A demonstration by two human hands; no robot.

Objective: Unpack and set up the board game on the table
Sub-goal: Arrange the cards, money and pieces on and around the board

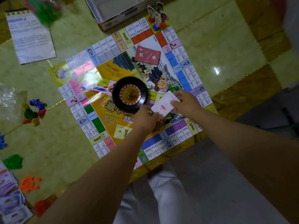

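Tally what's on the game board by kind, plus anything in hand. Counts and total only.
Roulette wheel: 1
Red card deck: 1
White die: 1
Character standees: 4 (tight cluster, blurry, so approximate)
White card stack, held between left hand and right hand: 1
Total: 8

Your left hand [146,118] and right hand [186,102] pinch a white card stack [165,103] over the board [129,88], just beside the black roulette wheel [130,94]. A red deck [147,55] lies farther up; pawns [157,16] stand at the far corner.
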